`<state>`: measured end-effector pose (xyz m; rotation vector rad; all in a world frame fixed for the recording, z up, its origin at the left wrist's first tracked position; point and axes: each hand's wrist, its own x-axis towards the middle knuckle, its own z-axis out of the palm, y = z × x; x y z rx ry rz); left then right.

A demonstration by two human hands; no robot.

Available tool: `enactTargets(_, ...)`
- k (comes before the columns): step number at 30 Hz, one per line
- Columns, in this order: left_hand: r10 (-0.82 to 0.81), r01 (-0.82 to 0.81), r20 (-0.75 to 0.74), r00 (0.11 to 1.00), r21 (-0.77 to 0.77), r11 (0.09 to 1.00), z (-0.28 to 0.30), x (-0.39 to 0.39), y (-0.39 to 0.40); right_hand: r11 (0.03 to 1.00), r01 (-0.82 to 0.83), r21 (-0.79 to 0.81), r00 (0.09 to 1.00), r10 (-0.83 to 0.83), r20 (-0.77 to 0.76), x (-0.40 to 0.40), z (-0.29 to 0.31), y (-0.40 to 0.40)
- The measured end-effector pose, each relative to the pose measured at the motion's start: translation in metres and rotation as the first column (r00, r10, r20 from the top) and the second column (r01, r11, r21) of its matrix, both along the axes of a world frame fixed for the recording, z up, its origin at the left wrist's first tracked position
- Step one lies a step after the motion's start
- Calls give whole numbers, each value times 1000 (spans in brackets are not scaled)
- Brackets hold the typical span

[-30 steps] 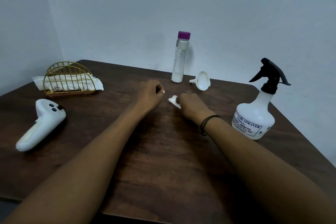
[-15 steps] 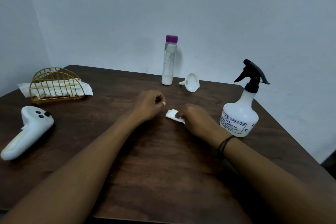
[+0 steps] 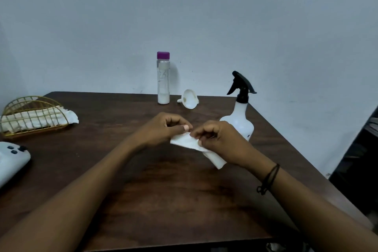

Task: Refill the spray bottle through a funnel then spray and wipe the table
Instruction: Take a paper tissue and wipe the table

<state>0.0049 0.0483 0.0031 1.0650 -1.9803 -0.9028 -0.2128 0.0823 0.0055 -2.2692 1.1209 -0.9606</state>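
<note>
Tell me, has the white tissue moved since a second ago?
Yes. The tissue was lying on the table; both hands now hold it lifted and partly unfolded, nearer the person than the funnel.

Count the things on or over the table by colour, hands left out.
White: 4, spray bottle, funnel, tissue, controller
Clear with purple cap: 1, bottle
Gold: 1, napkin holder
Total: 6
</note>
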Motion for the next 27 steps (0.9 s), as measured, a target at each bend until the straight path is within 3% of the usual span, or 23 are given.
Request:
enactTargets(10, -116, 115, -148, 982, -13, 993, 17, -49, 22, 950, 198, -242, 947, -122, 297, -32, -1, 24)
enactTargets(15, -94, 87, -244, 965, -40, 995, 15, -87, 28, 957, 220, -191, 932, -148, 331, -56, 3, 42)
enactTargets(18, -98, 89, -287, 953, -43, 995, 13, -116, 31, 933, 287, -217, 938, -227, 262, -80, 5, 52)
enactTargets(21, -117, 102, -271, 955, -68, 992, 12, -151, 31, 889, 386, -247, 913, -331, 239, -106, 4, 58)
enactTargets(27, -148, 116, -205, 968, -158, 981, 11, -223, 29, 818, 561, -129, 801, -497, 334, -157, 0, 69)
